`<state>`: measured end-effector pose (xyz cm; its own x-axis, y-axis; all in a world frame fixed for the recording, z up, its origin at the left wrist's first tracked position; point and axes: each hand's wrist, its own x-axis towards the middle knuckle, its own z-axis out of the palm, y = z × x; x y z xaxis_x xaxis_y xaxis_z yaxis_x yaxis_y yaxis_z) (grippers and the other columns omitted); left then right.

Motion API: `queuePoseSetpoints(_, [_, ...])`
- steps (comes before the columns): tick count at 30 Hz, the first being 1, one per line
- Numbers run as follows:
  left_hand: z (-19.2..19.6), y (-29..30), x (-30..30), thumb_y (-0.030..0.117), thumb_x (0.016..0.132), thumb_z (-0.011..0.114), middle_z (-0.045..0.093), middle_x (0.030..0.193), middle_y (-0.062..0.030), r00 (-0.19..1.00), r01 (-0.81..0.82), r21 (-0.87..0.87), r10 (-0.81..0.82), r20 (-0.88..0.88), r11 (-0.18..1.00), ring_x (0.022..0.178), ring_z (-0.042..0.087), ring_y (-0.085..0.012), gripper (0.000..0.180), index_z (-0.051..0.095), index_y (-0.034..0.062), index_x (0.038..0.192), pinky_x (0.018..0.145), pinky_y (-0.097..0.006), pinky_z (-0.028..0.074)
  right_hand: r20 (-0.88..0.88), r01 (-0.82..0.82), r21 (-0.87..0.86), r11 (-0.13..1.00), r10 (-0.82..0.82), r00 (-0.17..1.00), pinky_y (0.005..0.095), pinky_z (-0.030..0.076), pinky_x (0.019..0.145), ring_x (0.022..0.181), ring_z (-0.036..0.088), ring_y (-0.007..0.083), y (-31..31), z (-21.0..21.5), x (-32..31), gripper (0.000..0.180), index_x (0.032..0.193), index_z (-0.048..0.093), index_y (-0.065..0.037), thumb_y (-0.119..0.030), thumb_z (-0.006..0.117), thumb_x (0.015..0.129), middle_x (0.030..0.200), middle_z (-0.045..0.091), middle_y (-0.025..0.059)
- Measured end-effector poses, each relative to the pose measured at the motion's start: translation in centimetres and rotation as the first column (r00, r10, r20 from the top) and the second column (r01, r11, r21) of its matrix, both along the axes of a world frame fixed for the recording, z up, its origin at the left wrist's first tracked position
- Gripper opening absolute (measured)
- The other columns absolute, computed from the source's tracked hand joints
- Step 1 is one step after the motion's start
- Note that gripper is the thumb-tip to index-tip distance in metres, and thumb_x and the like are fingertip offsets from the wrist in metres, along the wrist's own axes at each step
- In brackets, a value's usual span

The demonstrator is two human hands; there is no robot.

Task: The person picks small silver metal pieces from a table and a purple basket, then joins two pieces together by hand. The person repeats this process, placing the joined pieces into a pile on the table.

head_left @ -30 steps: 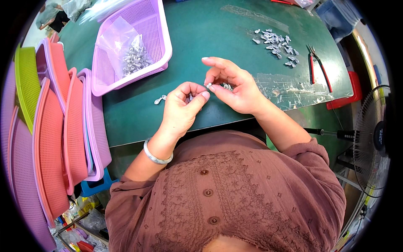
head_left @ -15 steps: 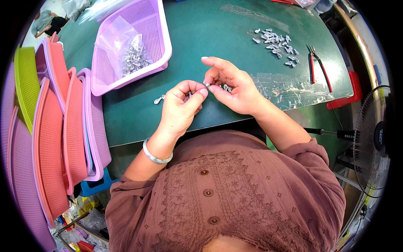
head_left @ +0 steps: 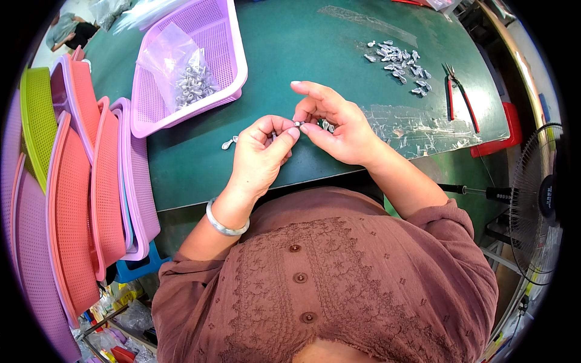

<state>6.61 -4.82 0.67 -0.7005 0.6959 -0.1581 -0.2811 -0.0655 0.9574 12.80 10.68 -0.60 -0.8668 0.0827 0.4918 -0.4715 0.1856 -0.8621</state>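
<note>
Over the near part of the green table, my left hand and my right hand meet at a small silvery metal piece. Thumb and forefinger of my left hand pinch it from one side. From the other side, my right thumb and a fingertip close on it, while another right finger stretches away. Other grey metal pieces show behind my right hand, partly hidden by it. Beside my left hand lies a loose teardrop-shaped metal piece on the table.
A lilac basket at the upper left holds a plastic bag of grey metal parts. Several teardrop-shaped pieces lie right of centre, near red-handled pliers. Stacked coloured baskets stand left; a fan stands right.
The small metal piece has turned slightly between my fingertips. Both hands stay in nearly the same place.
</note>
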Motion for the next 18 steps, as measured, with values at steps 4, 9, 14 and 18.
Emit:
queuePoseSetpoints(4, [0.12, 0.07, 0.14, 0.006, 0.082, 0.059, 0.051, 0.066, 0.0042, 1.000, -0.015, -0.001, 0.015, -0.006, 1.000, 0.053, 0.041, -0.0014, 0.005, 0.059, 0.0013, 0.083, 0.047, -0.016, 0.033, -0.003, 0.014, 0.018, 1.000, -0.014, 1.000, 0.0224, 0.044, 0.062, 0.069, 0.052, 0.0100, 0.02, 0.03, 0.02, 0.058, 0.127, 0.040, -0.008, 0.008, 0.055, 0.073, 0.082, 0.056, 0.0035])
queuePoseSetpoints(9, [-0.06, 0.02, 0.05, 0.006, 0.081, 0.060, 0.051, 0.066, 0.0044, 1.000, 0.004, 0.017, -0.004, -0.005, 1.000, 0.054, 0.040, -0.0010, 0.005, 0.059, 0.0011, 0.083, 0.047, -0.016, 0.032, -0.013, 0.047, 0.054, 0.997, -0.046, 0.999, 0.0238, 0.044, 0.062, 0.071, 0.052, 0.0119, 0.00, 0.18, 0.06, 0.060, 0.127, 0.041, -0.009, 0.009, 0.057, 0.072, 0.084, 0.056, 0.0050])
queuePoseSetpoints(14, [-0.28, 0.08, 0.13, 0.006, 0.082, 0.060, 0.052, 0.067, 0.0045, 0.999, -0.029, -0.016, 0.029, -0.026, 0.999, 0.054, 0.040, -0.0006, 0.005, 0.059, 0.0012, 0.084, 0.047, -0.015, 0.031, -0.061, 0.106, 0.129, 0.986, -0.099, 0.993, 0.0257, 0.045, 0.062, 0.073, 0.054, 0.0143, 0.01, 0.00, 0.04, 0.066, 0.128, 0.039, -0.010, 0.009, 0.060, 0.068, 0.092, 0.056, 0.0077])
queuePoseSetpoints(18, [-0.54, 0.07, 0.09, 0.006, 0.082, 0.059, 0.052, 0.068, 0.0042, 0.999, -0.033, 0.002, 0.033, -0.031, 0.999, 0.054, 0.040, -0.0006, 0.005, 0.058, 0.0014, 0.085, 0.047, -0.015, 0.031, -0.057, 0.118, 0.127, 0.985, -0.111, 0.992, 0.0258, 0.045, 0.062, 0.073, 0.054, 0.0146, -0.02, 0.02, 0.05, 0.069, 0.129, 0.038, -0.010, 0.009, 0.061, 0.067, 0.095, 0.055, 0.0083])
